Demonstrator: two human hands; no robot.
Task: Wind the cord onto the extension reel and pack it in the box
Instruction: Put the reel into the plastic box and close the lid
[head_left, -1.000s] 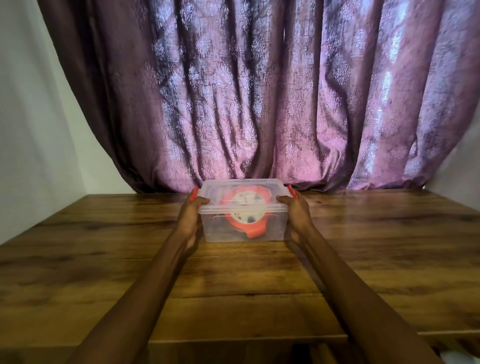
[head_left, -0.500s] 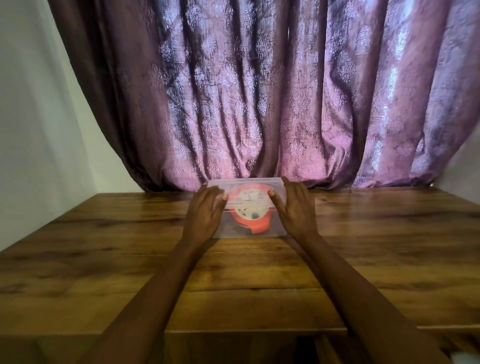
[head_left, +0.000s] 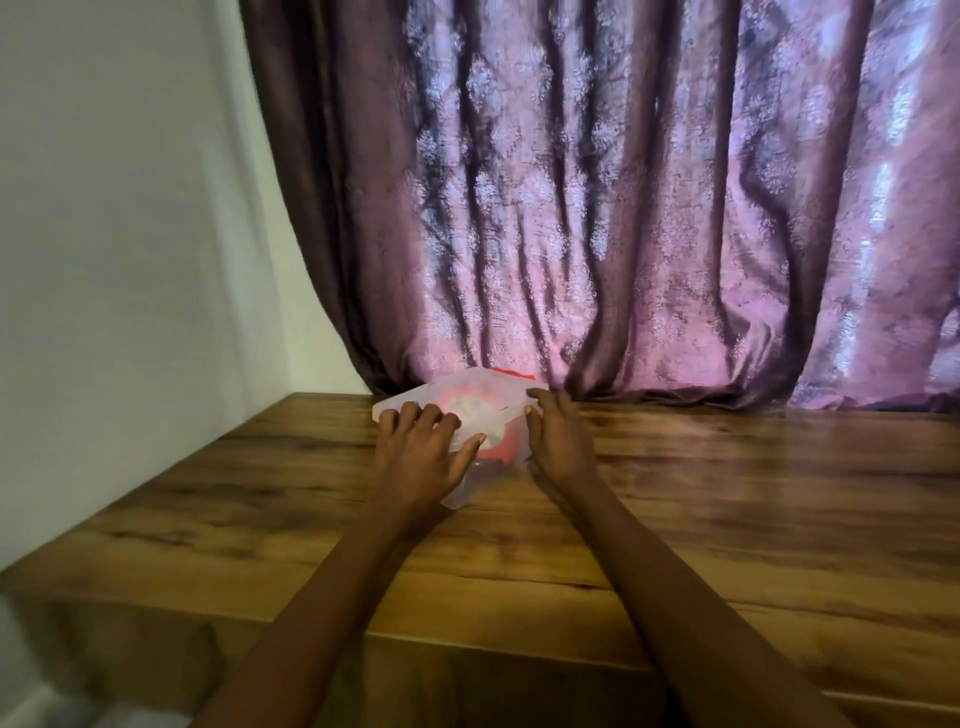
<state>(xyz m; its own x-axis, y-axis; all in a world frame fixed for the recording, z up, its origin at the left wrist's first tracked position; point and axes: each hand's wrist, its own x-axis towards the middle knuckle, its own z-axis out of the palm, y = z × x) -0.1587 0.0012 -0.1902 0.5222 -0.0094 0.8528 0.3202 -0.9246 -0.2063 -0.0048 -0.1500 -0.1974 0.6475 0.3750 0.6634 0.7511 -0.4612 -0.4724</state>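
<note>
The clear plastic box (head_left: 485, 402) stands at the far edge of the table, turned at an angle, against the curtain. Its lid is on, and the orange and white extension reel (head_left: 501, 451) shows blurred through it. No loose cord is in view. My left hand (head_left: 421, 457) lies flat on the near left part of the lid, fingers spread and thumb on top. My right hand (head_left: 558, 441) is flat with straight fingers against the box's right side. A red latch (head_left: 511, 372) peeks out at the box's far side.
The wooden table (head_left: 727, 493) stretches right of the box and toward me. A purple patterned curtain (head_left: 623, 208) hangs down to its back edge. A white wall (head_left: 130, 208) borders the table on the left.
My hands left the box's sides and came onto its lid. The box has slid away toward the curtain and turned. The view has swung right and tilted up.
</note>
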